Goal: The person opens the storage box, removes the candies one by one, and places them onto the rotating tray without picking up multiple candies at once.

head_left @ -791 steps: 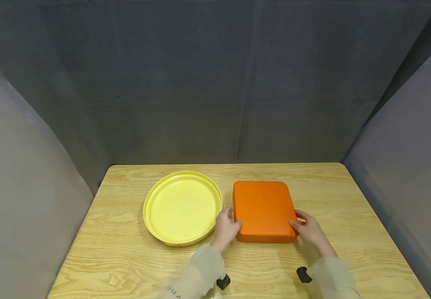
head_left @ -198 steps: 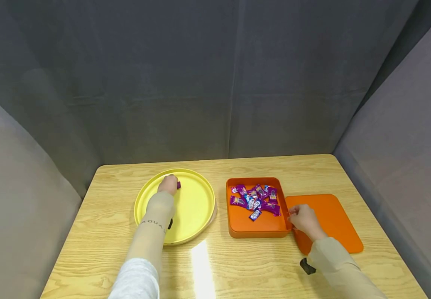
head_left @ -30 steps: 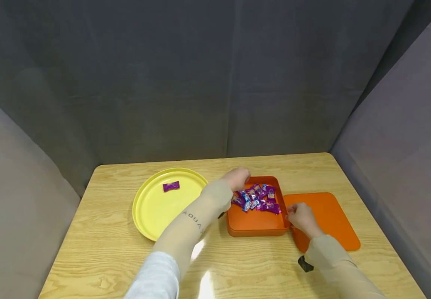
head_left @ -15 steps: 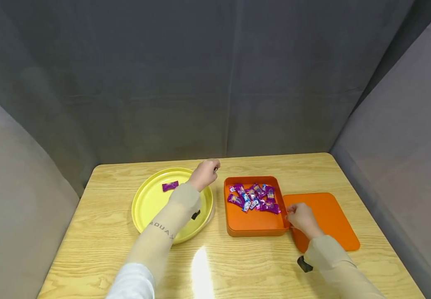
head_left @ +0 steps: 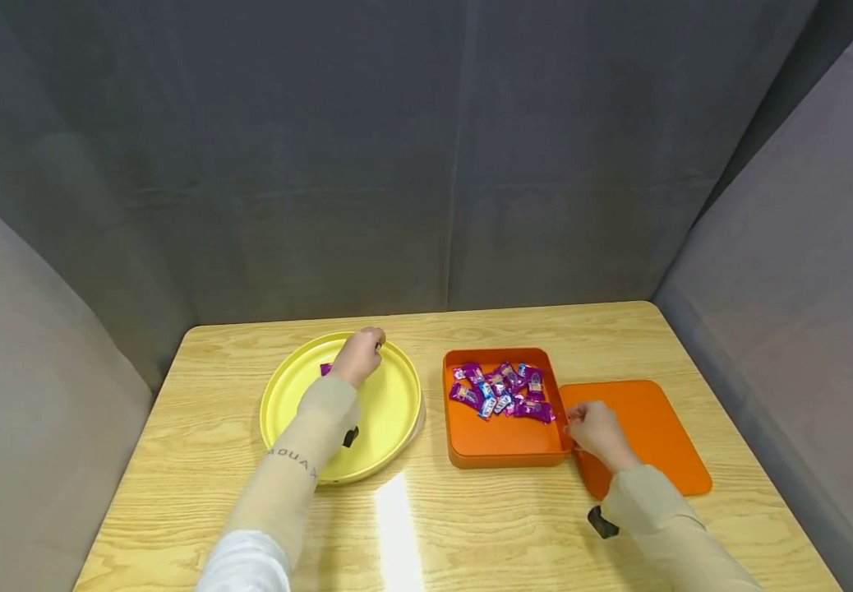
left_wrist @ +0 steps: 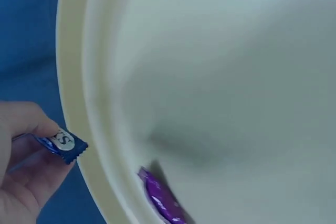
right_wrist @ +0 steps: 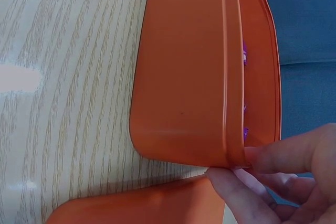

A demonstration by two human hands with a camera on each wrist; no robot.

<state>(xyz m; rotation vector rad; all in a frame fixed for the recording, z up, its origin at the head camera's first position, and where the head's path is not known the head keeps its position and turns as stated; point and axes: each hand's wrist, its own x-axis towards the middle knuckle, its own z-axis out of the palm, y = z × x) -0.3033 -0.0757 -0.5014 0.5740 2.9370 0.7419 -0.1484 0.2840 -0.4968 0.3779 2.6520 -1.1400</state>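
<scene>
My left hand point(head_left: 358, 358) is over the far part of a round yellow tray point(head_left: 385, 427). Between its thumb and fingers it pinches a small blue wrapped candy point(left_wrist: 65, 144), clear in the left wrist view. A purple wrapped candy point(left_wrist: 164, 198) lies on the tray, partly hidden by that hand in the head view. To the right stands a square orange box point(head_left: 504, 444) holding several purple and blue candies point(head_left: 502, 390). My right hand point(head_left: 598, 432) grips the rim at the box's right side, its thumb and fingers at the corner in the right wrist view.
The orange lid point(head_left: 663, 436) lies flat on the wooden table point(head_left: 500, 526), right of the box and partly under my right hand. A dark curtain point(head_left: 323, 164) hangs behind the table, with grey walls on both sides.
My left hand has moved left from the orange box to above the yellow tray, carrying the blue candy. The right hand has stayed at the box's rim.
</scene>
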